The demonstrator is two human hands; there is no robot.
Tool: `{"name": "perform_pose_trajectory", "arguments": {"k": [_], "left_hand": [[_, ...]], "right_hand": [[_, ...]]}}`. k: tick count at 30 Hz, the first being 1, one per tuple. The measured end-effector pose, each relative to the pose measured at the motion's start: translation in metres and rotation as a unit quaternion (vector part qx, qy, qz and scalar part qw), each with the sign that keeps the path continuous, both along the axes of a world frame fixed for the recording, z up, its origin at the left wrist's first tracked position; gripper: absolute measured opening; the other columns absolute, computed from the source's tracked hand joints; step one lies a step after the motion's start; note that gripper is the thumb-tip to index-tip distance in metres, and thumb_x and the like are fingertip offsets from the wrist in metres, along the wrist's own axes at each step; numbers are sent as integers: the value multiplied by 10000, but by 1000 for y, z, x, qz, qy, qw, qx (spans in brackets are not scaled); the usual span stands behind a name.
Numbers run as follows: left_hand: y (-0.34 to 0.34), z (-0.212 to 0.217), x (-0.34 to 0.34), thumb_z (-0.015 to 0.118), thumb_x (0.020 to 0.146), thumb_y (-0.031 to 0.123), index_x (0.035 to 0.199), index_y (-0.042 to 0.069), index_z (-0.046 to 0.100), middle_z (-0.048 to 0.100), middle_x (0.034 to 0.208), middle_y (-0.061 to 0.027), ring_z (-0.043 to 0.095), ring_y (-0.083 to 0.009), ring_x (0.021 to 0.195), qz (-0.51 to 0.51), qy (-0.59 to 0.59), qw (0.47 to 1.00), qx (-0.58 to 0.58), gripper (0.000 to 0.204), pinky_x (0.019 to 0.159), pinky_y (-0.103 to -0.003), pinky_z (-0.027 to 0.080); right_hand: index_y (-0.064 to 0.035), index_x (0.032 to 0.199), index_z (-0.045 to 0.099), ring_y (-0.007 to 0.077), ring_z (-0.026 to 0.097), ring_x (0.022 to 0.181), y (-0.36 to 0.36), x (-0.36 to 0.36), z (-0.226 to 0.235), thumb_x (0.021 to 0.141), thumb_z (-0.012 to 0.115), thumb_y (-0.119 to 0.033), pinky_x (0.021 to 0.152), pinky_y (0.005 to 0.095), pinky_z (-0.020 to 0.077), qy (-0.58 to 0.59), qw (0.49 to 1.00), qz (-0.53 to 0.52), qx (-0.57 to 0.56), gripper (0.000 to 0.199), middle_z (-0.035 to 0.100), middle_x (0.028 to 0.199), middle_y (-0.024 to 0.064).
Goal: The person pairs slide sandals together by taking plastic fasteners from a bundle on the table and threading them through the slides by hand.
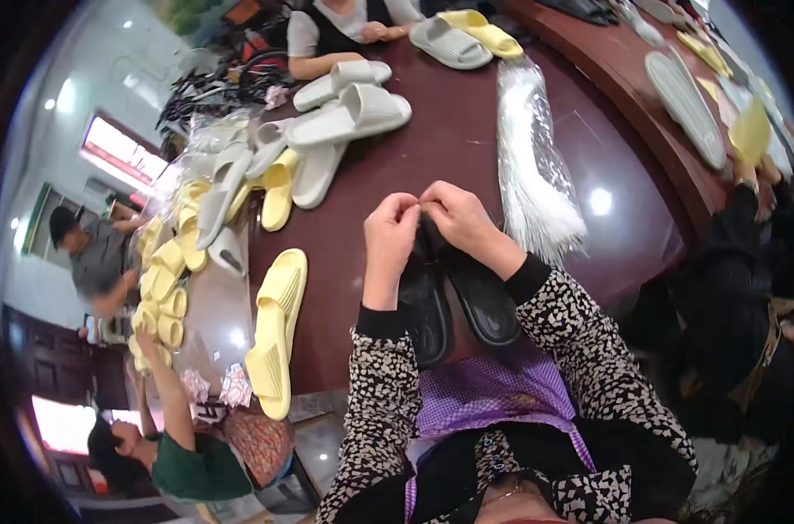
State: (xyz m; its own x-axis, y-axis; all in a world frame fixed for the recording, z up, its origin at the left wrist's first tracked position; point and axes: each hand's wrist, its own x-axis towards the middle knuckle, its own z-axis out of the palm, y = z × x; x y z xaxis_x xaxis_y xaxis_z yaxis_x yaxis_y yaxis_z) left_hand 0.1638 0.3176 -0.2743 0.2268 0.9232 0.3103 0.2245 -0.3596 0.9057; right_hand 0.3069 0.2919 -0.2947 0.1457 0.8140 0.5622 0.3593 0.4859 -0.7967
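Observation:
A pair of black slippers [426,319] lies in front of me at the table's near edge, soles side by side. Over their far ends my left hand [390,244] and my right hand [468,225] meet, fingertips pinched close together. Whatever sits between those fingers is too small or hidden to make out. The fingers and wrists cover the upper part of the slippers. To the right of my right hand rests a long bundle of thin white strands in clear plastic [532,157]. Left of my left hand is a pair of yellow slippers [277,336].
Grey slippers [349,118] are stacked at the far left of the dark red table [449,105], with many yellow slippers [165,271] along its left side. Another grey and yellow pair [453,42] lies at the far edge. Co-workers sit or stand around; one holds a yellow piece [751,133] at right.

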Motion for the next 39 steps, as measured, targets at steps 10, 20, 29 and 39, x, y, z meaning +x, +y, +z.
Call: {"name": "perform_pose_trajectory", "arguments": {"k": [10, 20, 29, 39], "left_hand": [[-12, -5, 3, 574, 903, 48, 894, 4, 606, 543, 747, 50, 455, -26, 661, -16, -75, 992, -101, 56, 574, -188, 380], [-13, -5, -3, 555, 921, 33, 915, 10, 600, 539, 801, 47, 456, -26, 714, -65, -108, 985, -116, 51, 624, -182, 382], [-15, -5, -4, 569, 919, 30, 938, 13, 603, 539, 820, 50, 448, -19, 717, -65, -134, 981, -126, 42, 627, -170, 374], [-19, -7, 2, 609, 887, 18, 898, 8, 614, 561, 790, 44, 467, -22, 685, -6, -139, 988, -72, 16, 592, -181, 389]], "right_hand": [[14, 999, 594, 103, 588, 738, -8, 15, 14, 882, 546, 19, 679, 254, 496, 140, 981, 66, -114, 127, 633, 826, 37], [-13, 878, 652, 123, 583, 765, -9, 12, 5, 807, 645, 32, 675, 249, 473, 8, 999, 22, -36, 84, 637, 841, 39], [-26, 849, 657, 162, 580, 784, -10, 10, 6, 775, 665, 33, 683, 278, 469, -22, 1000, 3, -3, 95, 627, 814, 49], [-69, 772, 663, 216, 569, 710, -13, 5, 9, 725, 706, -43, 721, 328, 403, -134, 989, -50, 48, 69, 600, 712, 39]]}}
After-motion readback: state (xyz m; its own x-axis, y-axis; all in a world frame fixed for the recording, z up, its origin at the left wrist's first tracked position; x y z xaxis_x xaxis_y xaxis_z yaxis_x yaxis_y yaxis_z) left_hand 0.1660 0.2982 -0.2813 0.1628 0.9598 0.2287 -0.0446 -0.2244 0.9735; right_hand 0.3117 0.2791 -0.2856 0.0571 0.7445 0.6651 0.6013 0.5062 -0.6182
